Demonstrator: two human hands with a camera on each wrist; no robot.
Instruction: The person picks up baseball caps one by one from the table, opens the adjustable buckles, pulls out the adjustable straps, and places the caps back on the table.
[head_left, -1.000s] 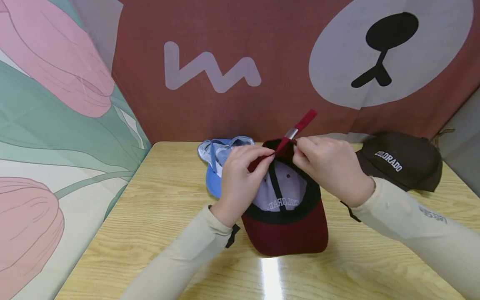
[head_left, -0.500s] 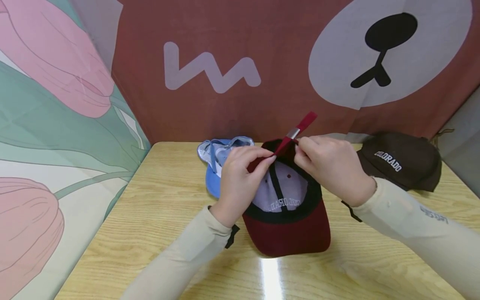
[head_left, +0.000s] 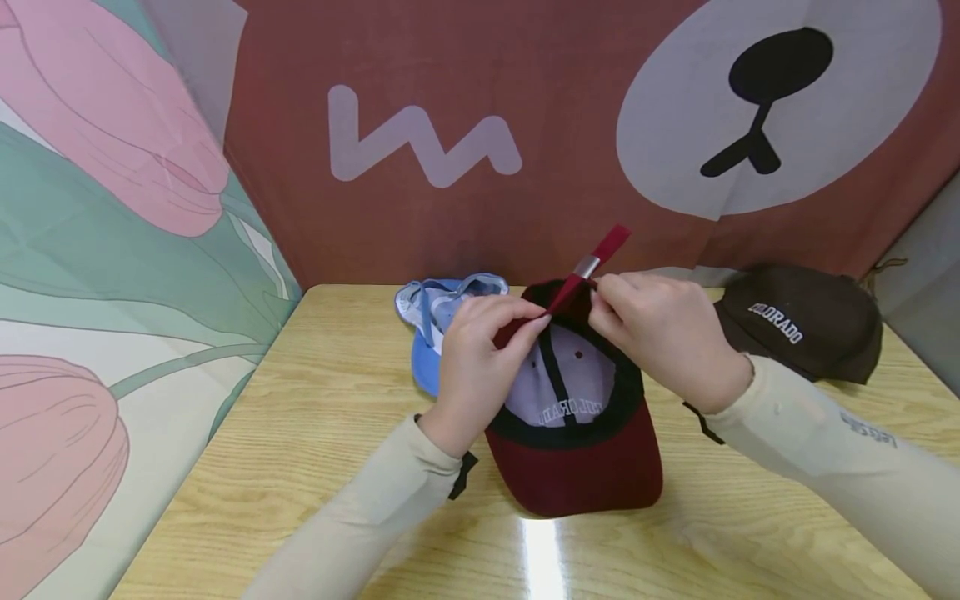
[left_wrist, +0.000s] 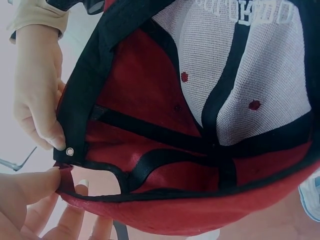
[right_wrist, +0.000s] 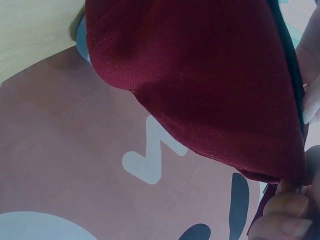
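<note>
A dark red baseball cap (head_left: pixel 581 475) is held with its inside toward me and its brim pointing down, in the head view. Its red strap (head_left: pixel 613 243) sticks up to the right through a silver buckle (head_left: pixel 587 267). My left hand (head_left: pixel 480 358) pinches the strap between thumb and forefinger at the back opening. Close by, my right hand (head_left: pixel 663 329) grips the cap's back edge by the buckle. A small metal eyelet (left_wrist: pixel 70 151) shows on the black inner band in the left wrist view, beside the right fingertips. Red crown fabric (right_wrist: pixel 200 90) fills much of the right wrist view.
Behind the left hand lies an upturned blue cap (head_left: pixel 427 358) on the wooden table (head_left: pixel 300 400). A dark brown cap (head_left: pixel 813 321) with white lettering sits at the right, behind the right forearm. A printed brown cloth (head_left: pixel 450 225) hangs along the table's back edge.
The red cap's brim has shifted slightly down and right. The strap's free end has dipped a little. Both hands keep their grips almost unmoved.
</note>
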